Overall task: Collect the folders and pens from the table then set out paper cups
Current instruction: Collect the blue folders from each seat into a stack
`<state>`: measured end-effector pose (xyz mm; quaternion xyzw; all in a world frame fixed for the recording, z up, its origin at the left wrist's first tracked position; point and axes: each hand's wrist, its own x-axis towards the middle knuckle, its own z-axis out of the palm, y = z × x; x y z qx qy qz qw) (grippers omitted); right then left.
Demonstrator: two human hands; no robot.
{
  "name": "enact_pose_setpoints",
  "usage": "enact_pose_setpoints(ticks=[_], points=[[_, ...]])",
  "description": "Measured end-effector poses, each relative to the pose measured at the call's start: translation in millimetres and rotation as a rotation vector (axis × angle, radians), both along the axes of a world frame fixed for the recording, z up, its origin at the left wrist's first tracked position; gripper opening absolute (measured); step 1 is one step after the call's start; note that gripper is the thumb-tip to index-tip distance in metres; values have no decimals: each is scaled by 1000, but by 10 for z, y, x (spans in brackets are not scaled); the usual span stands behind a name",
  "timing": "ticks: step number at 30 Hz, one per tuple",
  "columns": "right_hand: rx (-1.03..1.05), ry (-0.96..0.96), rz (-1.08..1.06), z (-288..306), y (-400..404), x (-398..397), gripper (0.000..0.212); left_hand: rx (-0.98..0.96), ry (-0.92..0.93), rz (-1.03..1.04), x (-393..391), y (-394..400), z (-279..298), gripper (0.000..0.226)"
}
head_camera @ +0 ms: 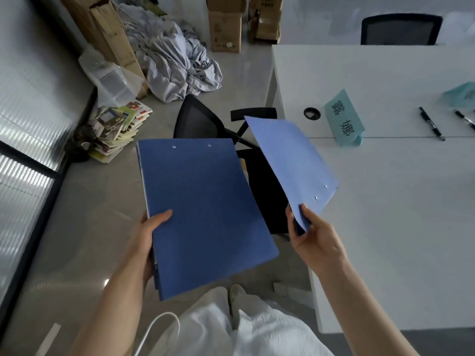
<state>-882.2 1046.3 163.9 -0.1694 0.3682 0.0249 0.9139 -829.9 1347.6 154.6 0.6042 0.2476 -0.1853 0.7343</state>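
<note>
White desk (385, 201) fills the right side, grey floor (77, 240) on the left. Crumpled grey cloth (174, 60) and cardboard boxes (225, 29) sit far left on the floor, a stack of booklets (118, 129) nearer by the wall. Black chair (200, 122) stands at the desk's left edge, a second chair (399, 29) at the far side. Stack of dark blue folders (205, 214) is held over the floor in the left hand (146, 240), grip clamped on its near-left edge, thumb on top. Lighter-looking blue folder (293, 163) is tilted up over the chair and desk edge, just right of the stack, not touching it; right hand (316, 240) has its grip pinched on the near corner. Teal name card (344, 119) stands on the desk near a cable hole (311, 113). Right of the card lie two black pens, one pen (432, 123) fully in view, another pen (465, 119) cut by the right edge, both still on the desk
</note>
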Motion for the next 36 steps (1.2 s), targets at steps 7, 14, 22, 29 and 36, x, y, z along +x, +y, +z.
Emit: enact_pose_setpoints(ticks=[7,14,22,29,36], points=[[-281,-109,548,0,171,173,30,-10,-9,47,-21,161,90,38],[-489,-210,926,24,473,669,45,-43,21,153,84,670,97,42],[-712,-221,1243,17,1394,1394,48,-48,38,159,572,1654,-19,45],[-708,-175,1305,-126,2389,1952,52,-5,65,116,1273,2658,-59,52],[-856,-50,1218,-309,2943,2423,31,49,86,37,2035,3112,-86,38]])
